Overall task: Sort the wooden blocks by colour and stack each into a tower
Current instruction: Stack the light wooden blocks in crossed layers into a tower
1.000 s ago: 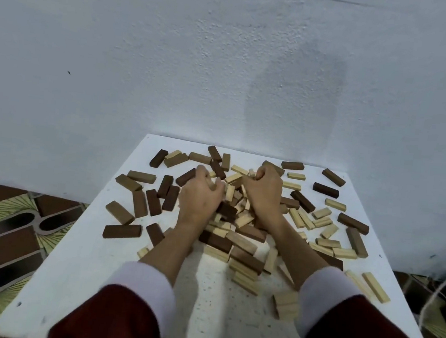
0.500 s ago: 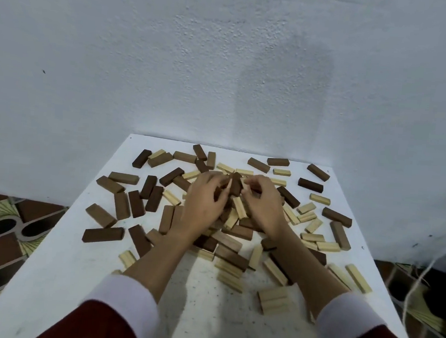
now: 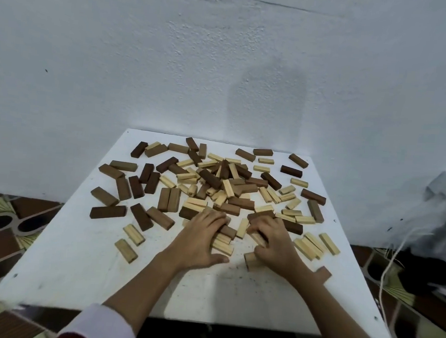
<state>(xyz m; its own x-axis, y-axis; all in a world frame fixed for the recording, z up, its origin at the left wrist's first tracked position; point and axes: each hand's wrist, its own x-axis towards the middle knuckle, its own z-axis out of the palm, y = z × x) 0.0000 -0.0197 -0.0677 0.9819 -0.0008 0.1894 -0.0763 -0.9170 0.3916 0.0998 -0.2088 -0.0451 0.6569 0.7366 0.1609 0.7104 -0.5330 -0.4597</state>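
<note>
white table (image 3: 80, 269), scattered blocks (image 3: 215, 184), both hands (image 3: 200, 240) resting on them

Single head-worn wide-angle view, forward and down over the white table (image 3: 80, 269), close to the wall (image 3: 119, 54).

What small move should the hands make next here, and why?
Probably draw the pale blocks under the left hand toward the bare near part of the table. Pale and dark blocks lie mixed, no tower stands, and both the left and the right hand already rest on blocks at the pile's near edge.
</note>
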